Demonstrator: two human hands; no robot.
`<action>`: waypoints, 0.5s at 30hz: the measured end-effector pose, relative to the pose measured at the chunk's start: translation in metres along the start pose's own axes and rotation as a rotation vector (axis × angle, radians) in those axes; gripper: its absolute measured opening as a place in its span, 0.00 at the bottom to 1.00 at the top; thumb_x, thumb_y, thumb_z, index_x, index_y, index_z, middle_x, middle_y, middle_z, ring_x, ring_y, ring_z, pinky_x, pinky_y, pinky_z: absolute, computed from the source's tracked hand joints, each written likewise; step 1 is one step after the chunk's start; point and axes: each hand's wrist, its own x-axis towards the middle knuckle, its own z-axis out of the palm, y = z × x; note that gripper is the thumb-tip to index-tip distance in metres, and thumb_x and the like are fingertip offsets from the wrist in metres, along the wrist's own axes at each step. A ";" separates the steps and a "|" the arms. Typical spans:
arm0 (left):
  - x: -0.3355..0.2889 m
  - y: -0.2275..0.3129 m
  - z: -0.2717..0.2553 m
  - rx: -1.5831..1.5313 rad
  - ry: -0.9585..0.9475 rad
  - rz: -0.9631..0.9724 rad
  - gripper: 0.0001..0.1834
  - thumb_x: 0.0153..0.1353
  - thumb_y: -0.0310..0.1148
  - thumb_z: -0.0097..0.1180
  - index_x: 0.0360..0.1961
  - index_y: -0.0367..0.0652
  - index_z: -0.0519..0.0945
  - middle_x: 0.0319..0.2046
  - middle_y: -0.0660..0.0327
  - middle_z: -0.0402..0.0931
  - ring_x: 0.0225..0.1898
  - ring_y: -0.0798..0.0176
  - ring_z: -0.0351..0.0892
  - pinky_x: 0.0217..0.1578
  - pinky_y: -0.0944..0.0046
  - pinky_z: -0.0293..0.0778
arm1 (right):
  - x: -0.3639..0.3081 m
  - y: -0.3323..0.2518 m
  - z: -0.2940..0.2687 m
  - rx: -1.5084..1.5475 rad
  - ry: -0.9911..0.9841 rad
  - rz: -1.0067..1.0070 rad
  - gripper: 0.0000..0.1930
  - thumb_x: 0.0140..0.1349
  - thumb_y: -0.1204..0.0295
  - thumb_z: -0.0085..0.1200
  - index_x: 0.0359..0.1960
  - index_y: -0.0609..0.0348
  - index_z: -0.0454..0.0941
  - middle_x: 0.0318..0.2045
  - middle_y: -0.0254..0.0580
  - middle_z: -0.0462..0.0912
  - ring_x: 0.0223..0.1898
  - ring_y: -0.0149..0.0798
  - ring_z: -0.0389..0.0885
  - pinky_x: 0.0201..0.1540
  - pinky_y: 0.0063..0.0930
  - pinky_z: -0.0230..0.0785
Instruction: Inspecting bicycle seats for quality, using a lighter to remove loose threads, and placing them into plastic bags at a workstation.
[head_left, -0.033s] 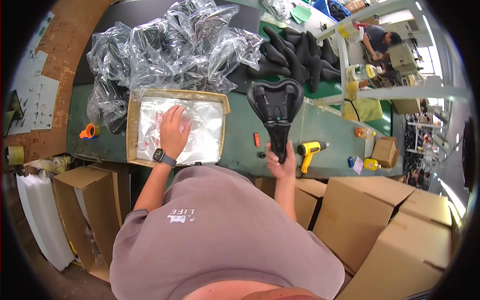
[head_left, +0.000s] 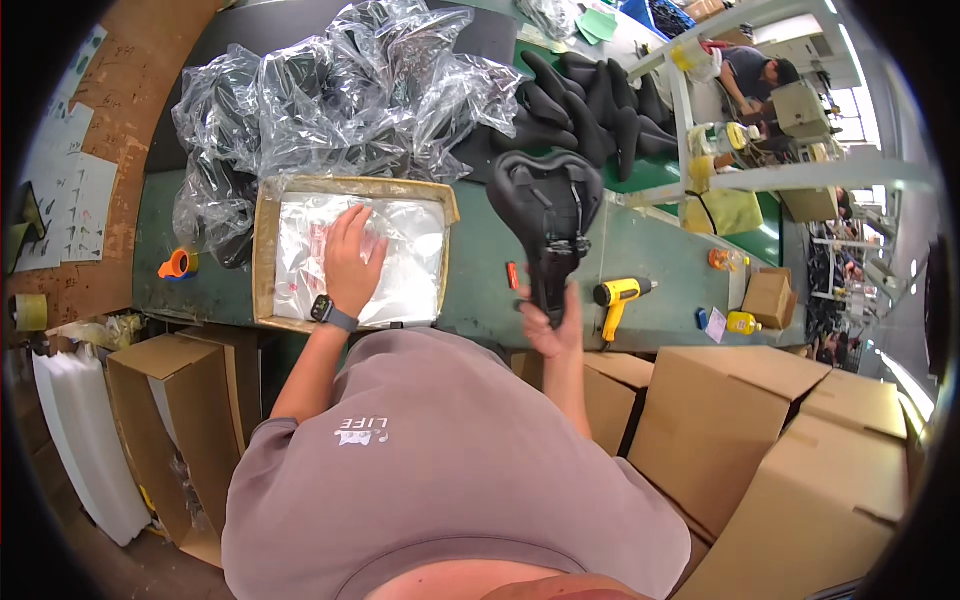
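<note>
My right hand [head_left: 553, 322] grips a black bicycle saddle [head_left: 545, 200] by its narrow nose. The saddle is held above the green bench, its wide end pointing away from me and its underside partly in view. My left hand [head_left: 352, 255] lies with fingers stretched out on a stack of clear plastic bags [head_left: 410, 240] in a shallow cardboard box [head_left: 265, 270]. Behind that box are several saddles wrapped in clear plastic [head_left: 330, 100]. Bare black saddles [head_left: 590, 110] lie piled to the right of them.
A yellow heat gun [head_left: 618, 295] and a red lighter-like object [head_left: 513, 275] lie right of the box. An orange tape dispenser [head_left: 180, 264] sits at the left. Closed cardboard boxes [head_left: 710, 430] stand by the bench's near right side. A co-worker [head_left: 750, 80] sits beyond the white frame.
The saddle has turned slightly in my right hand and shifted a little left, so more of its side shows. My left hand stays on the bags, barely moved.
</note>
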 end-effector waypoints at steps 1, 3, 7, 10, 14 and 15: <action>0.002 0.021 -0.005 -0.078 0.110 0.043 0.30 0.65 0.29 0.71 0.68 0.40 0.81 0.69 0.45 0.79 0.70 0.38 0.78 0.71 0.40 0.73 | -0.007 0.015 0.020 0.046 -0.135 0.050 0.39 0.77 0.42 0.62 0.68 0.70 0.76 0.32 0.41 0.84 0.23 0.35 0.79 0.26 0.30 0.73; 0.002 0.064 -0.020 -0.184 0.271 0.185 0.29 0.65 0.28 0.72 0.67 0.39 0.82 0.69 0.46 0.80 0.70 0.40 0.79 0.70 0.43 0.74 | -0.007 0.028 0.048 -0.237 -0.201 0.002 0.42 0.78 0.37 0.58 0.69 0.69 0.76 0.36 0.44 0.86 0.25 0.35 0.81 0.25 0.31 0.72; -0.016 0.146 -0.055 -0.374 0.071 0.750 0.26 0.65 0.31 0.72 0.65 0.42 0.84 0.70 0.52 0.80 0.71 0.46 0.79 0.73 0.41 0.74 | -0.008 0.065 0.074 0.156 -0.443 0.126 0.39 0.81 0.40 0.55 0.74 0.64 0.71 0.54 0.51 0.87 0.44 0.41 0.91 0.44 0.36 0.85; -0.017 0.174 -0.072 -0.326 -0.242 0.914 0.26 0.67 0.40 0.70 0.65 0.44 0.85 0.72 0.54 0.79 0.75 0.48 0.77 0.78 0.40 0.68 | -0.017 0.088 0.084 -0.068 -0.093 -0.012 0.38 0.82 0.38 0.50 0.74 0.61 0.70 0.54 0.50 0.87 0.48 0.44 0.92 0.55 0.41 0.86; 0.017 0.158 -0.083 0.022 -0.039 0.841 0.28 0.71 0.52 0.64 0.63 0.43 0.87 0.69 0.52 0.81 0.77 0.47 0.73 0.81 0.40 0.62 | -0.036 0.089 0.103 0.164 -0.558 0.510 0.49 0.76 0.21 0.37 0.66 0.62 0.71 0.26 0.42 0.74 0.12 0.30 0.66 0.15 0.23 0.63; 0.033 0.148 -0.085 0.015 0.065 0.793 0.25 0.71 0.50 0.64 0.61 0.44 0.88 0.66 0.53 0.84 0.72 0.48 0.78 0.76 0.41 0.69 | -0.041 0.089 0.109 0.139 -0.573 0.523 0.50 0.76 0.21 0.37 0.67 0.63 0.69 0.27 0.43 0.74 0.12 0.30 0.67 0.14 0.24 0.62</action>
